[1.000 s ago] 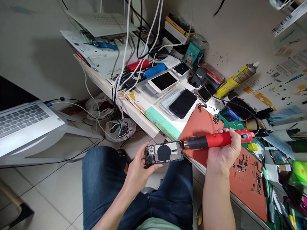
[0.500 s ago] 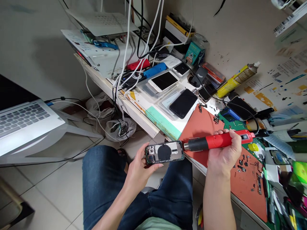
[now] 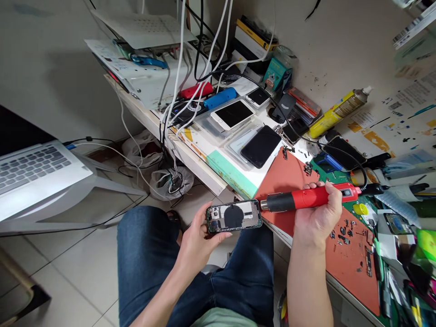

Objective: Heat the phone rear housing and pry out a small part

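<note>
An opened phone housing (image 3: 234, 216), with a round black pad in its middle, lies across the fingers of my left hand (image 3: 199, 236), which grips its left end above my lap. My right hand (image 3: 319, 215) is wrapped round a red and black heat gun (image 3: 309, 198). The gun's metal nozzle points left and sits right at the housing's right end; whether they touch I cannot tell. Beneath the gun is a reddish-brown mat (image 3: 354, 268) with small phone parts (image 3: 344, 231) on it.
Several phones, among them a black one (image 3: 260, 146) and a white one (image 3: 232, 114), lie on the desk beyond my hands. A yellow spray can (image 3: 337, 113) leans at the back. White cables (image 3: 177, 77) hang at centre left. A laptop (image 3: 37, 168) is at far left.
The heat gun and my right hand have shifted very slightly left. Both hands keep their holds, and the phone housing has hardly moved.
</note>
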A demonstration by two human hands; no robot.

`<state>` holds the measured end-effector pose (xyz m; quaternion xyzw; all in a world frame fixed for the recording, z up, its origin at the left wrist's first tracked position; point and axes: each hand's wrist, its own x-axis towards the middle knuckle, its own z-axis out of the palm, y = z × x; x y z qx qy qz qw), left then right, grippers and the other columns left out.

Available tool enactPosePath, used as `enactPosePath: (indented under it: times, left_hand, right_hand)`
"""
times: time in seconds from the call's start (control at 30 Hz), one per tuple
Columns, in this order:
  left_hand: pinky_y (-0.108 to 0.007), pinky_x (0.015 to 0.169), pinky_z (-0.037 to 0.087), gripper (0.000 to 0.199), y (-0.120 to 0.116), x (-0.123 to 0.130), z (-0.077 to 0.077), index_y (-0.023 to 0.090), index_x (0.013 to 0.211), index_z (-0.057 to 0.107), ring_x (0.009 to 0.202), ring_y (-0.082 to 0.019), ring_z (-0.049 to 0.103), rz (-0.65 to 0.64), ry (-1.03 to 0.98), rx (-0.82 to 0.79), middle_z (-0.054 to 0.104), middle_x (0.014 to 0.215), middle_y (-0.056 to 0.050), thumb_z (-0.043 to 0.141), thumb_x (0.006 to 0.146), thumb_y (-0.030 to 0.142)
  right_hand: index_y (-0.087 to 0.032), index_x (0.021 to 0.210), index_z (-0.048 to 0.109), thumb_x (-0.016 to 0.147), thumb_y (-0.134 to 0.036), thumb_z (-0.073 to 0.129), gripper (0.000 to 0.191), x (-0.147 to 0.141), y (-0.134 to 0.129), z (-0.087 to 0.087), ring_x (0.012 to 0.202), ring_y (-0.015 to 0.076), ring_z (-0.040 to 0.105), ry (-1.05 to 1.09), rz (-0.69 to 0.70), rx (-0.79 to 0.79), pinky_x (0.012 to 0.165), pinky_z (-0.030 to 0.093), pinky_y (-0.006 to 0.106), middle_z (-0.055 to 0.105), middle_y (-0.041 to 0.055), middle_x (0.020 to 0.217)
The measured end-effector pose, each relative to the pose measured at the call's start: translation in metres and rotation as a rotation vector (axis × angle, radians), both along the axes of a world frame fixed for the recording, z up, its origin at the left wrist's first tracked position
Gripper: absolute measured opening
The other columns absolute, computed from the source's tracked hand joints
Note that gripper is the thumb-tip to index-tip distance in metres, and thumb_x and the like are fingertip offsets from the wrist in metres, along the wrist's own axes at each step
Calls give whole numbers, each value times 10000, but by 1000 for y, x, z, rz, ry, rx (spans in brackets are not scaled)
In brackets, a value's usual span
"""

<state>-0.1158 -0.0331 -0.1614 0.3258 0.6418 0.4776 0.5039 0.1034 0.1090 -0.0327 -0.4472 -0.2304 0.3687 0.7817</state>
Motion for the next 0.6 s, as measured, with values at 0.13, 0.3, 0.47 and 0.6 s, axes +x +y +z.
enactPosePath:
  times: [0.13,0.3,0.47,0.6]
  left_hand:
    - [-399,868,642,958,0,0,0,255,1538,504,950,-283,814,-7,-5,-8,784,1123,-76,931,706,465]
    - [-396,876,634,961,1,0,3,243,1549,490,965,-285,817,-21,7,-28,790,1125,-83,914,718,472]
    - [-370,833,642,949,1,0,4,241,1548,490,984,-287,822,-21,14,-20,793,1158,-91,908,727,469]
    - [-377,840,648,944,1,0,3,241,1540,493,978,-288,824,-20,19,-8,797,1151,-85,914,726,467]
  right_hand:
    - [-203,865,601,769,-247,797,222,0,1,1,706,104,613,-2,-2,4,668,614,228,569,-31,837]
    - [-200,876,604,769,-238,799,226,0,1,0,706,105,617,-1,0,2,668,617,228,575,-29,841]
    - [-217,899,593,791,-241,803,237,4,0,-2,725,110,628,-5,10,-6,678,630,237,581,-32,865]
    - [-222,921,586,796,-237,824,270,6,-3,-2,731,113,630,-7,24,-4,686,632,242,587,-34,871]
